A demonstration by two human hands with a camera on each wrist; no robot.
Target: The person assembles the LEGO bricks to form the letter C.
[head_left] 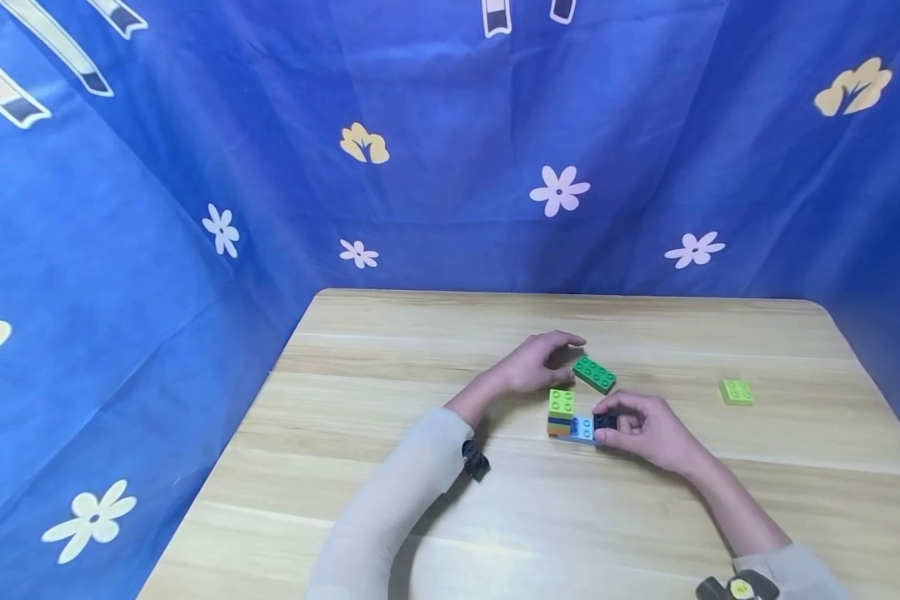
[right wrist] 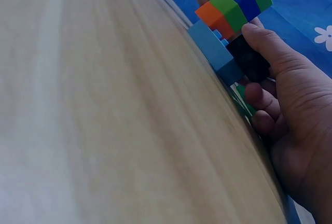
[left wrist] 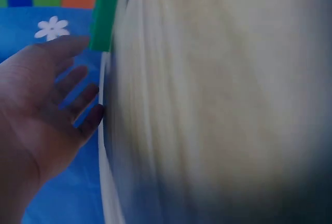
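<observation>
My right hand [head_left: 645,429] pinches a black brick [head_left: 605,421] at the right end of a light blue brick [head_left: 582,429]. In the right wrist view the black brick [right wrist: 249,58] sits against the top of the light blue brick [right wrist: 215,53], with the thumb on its side. On the other end of the light blue brick stands a stack of orange, green, blue and lime bricks [right wrist: 236,6]. My left hand [head_left: 536,364] is beside a long green brick [head_left: 594,374], fingers loosely spread, holding nothing. Whether it touches that brick I cannot tell.
A lime brick [head_left: 737,392] lies apart on the right of the wooden table [head_left: 390,350]. Blue patterned cloth [head_left: 450,192] hangs behind the table and along its left side. Both wrists carry dark camera mounts.
</observation>
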